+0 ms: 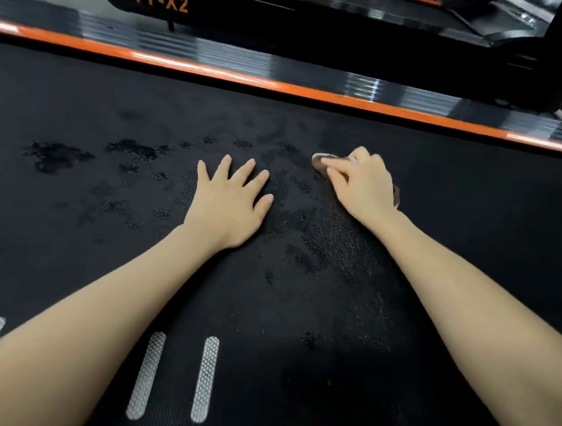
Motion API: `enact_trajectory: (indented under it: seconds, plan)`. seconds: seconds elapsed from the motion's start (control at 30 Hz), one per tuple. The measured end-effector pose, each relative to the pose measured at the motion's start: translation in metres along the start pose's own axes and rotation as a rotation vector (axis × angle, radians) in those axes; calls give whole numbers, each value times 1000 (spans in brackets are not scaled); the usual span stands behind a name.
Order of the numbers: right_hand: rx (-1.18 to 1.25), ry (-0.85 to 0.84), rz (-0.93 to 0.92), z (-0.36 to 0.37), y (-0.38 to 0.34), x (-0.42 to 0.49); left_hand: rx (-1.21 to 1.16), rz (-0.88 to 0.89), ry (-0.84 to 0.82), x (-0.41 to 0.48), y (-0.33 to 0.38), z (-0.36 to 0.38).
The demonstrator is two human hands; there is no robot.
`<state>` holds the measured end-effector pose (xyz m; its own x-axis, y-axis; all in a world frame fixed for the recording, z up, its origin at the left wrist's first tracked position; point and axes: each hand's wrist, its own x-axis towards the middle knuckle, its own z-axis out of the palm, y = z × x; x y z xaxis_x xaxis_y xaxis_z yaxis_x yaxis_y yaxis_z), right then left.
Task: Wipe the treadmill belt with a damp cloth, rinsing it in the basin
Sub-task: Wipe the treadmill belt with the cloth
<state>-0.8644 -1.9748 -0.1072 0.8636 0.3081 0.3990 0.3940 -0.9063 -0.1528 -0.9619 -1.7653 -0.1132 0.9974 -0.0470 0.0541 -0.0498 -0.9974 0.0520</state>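
My right hand (362,185) curls over the middle of the cloth (320,158), seemingly soft and limp, pressing it to the wet-patched treadmill belt (115,104), left hand (231,196) spread flat nearby.

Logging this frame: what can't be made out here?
1. Cloth: head view, mostly covered by the right hand gripping it; only grey edges show, so shape and dampness unclear.
2. Basin: not in the frame at all.
3. Treadmill belt: near end cut off by the bottom edge, partly hidden by both forearms.
4. Orange side rail: smeared by motion blur.
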Motion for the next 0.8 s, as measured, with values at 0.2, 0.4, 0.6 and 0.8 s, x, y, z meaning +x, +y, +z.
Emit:
enact_trajectory:
  seconds: [0.2, 0.4, 0.6, 0.8]
  plan:
    - [111, -18, -199, -17, -23, -43, -25, 1, 42, -3, 0, 3]
    - [123, -60, -276, -12, -7, -17, -15, -7, 39, -6, 2, 2]
    - [-84, -66, 120, 20, -20, 58, -53, -13, 61, -6, 2, 1]
    - [195, -80, -317, -5, -35, -21, -73, 1, 97, -6, 1, 3]
